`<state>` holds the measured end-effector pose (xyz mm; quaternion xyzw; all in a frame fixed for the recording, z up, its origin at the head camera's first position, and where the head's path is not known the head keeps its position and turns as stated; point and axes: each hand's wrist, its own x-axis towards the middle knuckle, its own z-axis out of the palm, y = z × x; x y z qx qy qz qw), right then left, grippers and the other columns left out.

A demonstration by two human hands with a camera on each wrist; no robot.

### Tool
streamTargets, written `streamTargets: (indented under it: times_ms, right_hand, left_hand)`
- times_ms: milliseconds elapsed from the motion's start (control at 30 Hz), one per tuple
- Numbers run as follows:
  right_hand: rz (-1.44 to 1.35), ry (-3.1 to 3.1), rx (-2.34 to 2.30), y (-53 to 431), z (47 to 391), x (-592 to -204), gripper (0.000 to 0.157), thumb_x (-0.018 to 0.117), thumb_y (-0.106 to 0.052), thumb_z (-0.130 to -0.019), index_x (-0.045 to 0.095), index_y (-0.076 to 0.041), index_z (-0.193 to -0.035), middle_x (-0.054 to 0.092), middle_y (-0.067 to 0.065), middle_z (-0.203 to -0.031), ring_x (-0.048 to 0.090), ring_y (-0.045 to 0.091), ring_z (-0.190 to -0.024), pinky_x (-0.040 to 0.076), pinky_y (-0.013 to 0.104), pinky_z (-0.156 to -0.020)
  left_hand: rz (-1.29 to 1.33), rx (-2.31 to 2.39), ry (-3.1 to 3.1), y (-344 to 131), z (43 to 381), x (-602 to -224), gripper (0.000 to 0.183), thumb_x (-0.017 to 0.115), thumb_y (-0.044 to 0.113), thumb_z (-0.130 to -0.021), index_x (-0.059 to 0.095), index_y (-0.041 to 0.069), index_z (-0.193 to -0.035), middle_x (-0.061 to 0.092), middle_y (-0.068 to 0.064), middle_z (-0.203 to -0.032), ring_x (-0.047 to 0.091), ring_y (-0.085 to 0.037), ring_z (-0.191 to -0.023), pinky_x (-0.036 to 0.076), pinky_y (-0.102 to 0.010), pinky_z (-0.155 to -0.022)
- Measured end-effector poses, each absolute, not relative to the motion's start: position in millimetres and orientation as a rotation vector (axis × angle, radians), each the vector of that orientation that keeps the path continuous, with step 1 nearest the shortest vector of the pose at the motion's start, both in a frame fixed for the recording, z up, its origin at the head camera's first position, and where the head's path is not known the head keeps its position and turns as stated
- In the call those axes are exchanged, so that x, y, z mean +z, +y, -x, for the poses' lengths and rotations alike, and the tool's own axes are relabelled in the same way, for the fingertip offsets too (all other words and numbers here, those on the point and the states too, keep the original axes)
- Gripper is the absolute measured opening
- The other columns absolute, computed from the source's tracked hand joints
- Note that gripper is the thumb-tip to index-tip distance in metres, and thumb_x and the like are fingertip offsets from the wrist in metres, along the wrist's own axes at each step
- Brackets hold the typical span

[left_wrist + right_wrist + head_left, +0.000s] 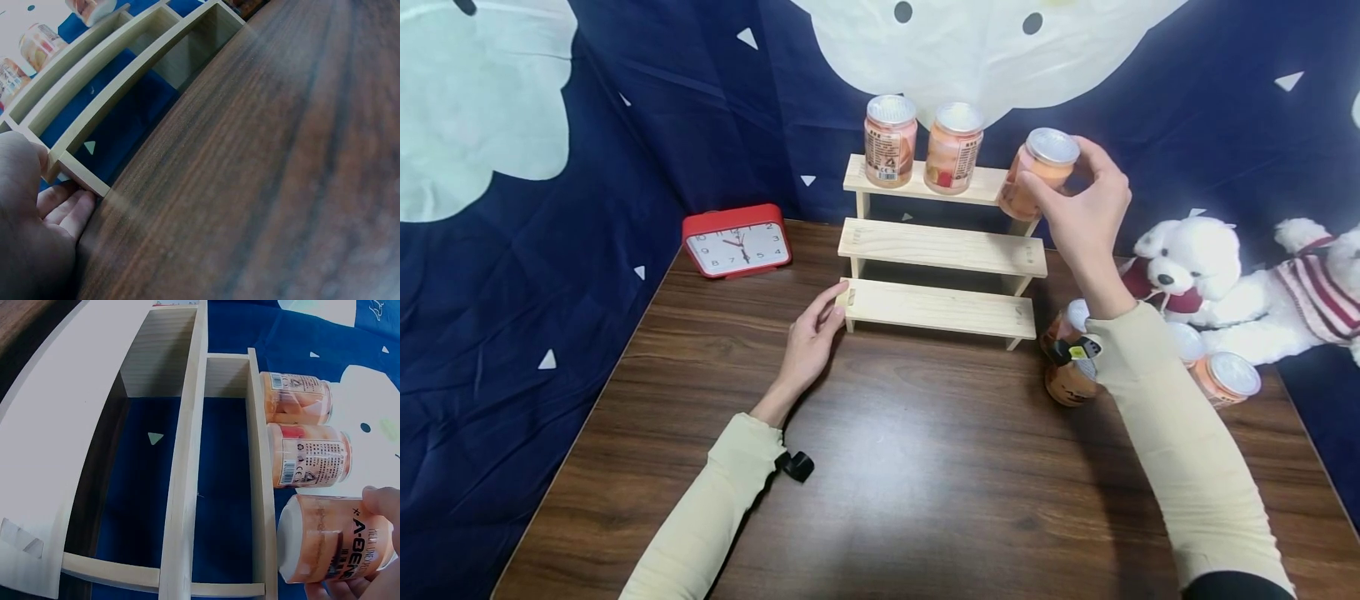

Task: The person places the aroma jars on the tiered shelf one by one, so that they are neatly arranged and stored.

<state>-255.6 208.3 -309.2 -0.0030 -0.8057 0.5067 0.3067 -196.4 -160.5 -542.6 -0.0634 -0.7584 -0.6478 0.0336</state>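
Note:
My right hand [1090, 204] grips a jar [337, 540] with a silver lid, orange contents and a printed label. That jar is tilted, at the right end of the top step; whether its base touches the wood I cannot tell. Two similar jars, one on the left [891, 146] and one beside it [953, 154], stand upright on the top step. My left hand [811, 337] holds the left end of the lowest step of the three-tier wooden rack [940, 308], thumb and fingers around its end in the left wrist view [47, 219].
Several more jars [1228, 377] stand on the brown table [895, 467] at the right, partly hidden by my right forearm. White plush bears [1198, 258] sit behind them. A red clock [737, 242] stands left of the rack. Dark blue cloth [700, 108] hangs behind.

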Motion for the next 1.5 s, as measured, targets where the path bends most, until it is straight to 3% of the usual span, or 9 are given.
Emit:
streamTargets:
  times_ms: [333, 633, 1100, 1500]
  right_hand:
    - [0.018, -2.152, 1.288, 203.0, 268.6, -308.6, 0.062, 0.099, -0.037, -0.082, 0.078, -0.016, -0.137, 0.079, 0.001, -0.127, 0.064, 0.004, -0.111, 0.046, 0.025, -0.100]
    - [0.033, -2.170, 1.277, 201.2, 277.1, -308.4, 0.065, 0.098, -0.037, -0.083, 0.076, -0.015, -0.140, 0.077, 0.002, -0.131, 0.060, 0.002, -0.114, 0.045, 0.031, -0.108]
    - [0.052, -2.177, 1.323, 197.3, 285.2, -312.0, 0.066, 0.096, -0.035, -0.087, 0.071, -0.016, -0.146, 0.074, 0.002, -0.137, 0.057, 0.002, -0.119, 0.049, 0.023, -0.099]
    - [0.108, -2.239, 1.306, 196.9, 279.9, -305.6, 0.070, 0.098, -0.035, -0.086, 0.069, -0.020, -0.149, 0.073, 0.000, -0.135, 0.055, 0.002, -0.107, 0.045, 0.022, -0.091]
  left_hand:
    - [0.187, -1.989, -2.342, -160.6, 197.4, -540.7, 0.040, 0.066, 0.038, -0.114, 0.065, 0.046, -0.153, 0.074, 0.007, -0.146, 0.068, -0.012, -0.135, 0.052, -0.030, -0.116]
    - [0.202, -1.898, -2.353, -156.4, 191.1, -529.9, 0.041, 0.064, 0.028, -0.115, 0.066, 0.042, -0.153, 0.075, 0.007, -0.144, 0.070, -0.012, -0.132, 0.054, -0.033, -0.114]
    - [0.189, -1.979, -2.342, -160.1, 195.3, -539.9, 0.040, 0.065, 0.034, -0.115, 0.065, 0.045, -0.153, 0.074, 0.005, -0.146, 0.069, -0.012, -0.135, 0.052, -0.031, -0.116]
    - [0.208, -1.990, -2.324, -160.0, 196.1, -541.9, 0.041, 0.065, 0.033, -0.115, 0.065, 0.040, -0.155, 0.075, 0.000, -0.144, 0.070, -0.015, -0.134, 0.053, -0.026, -0.113]
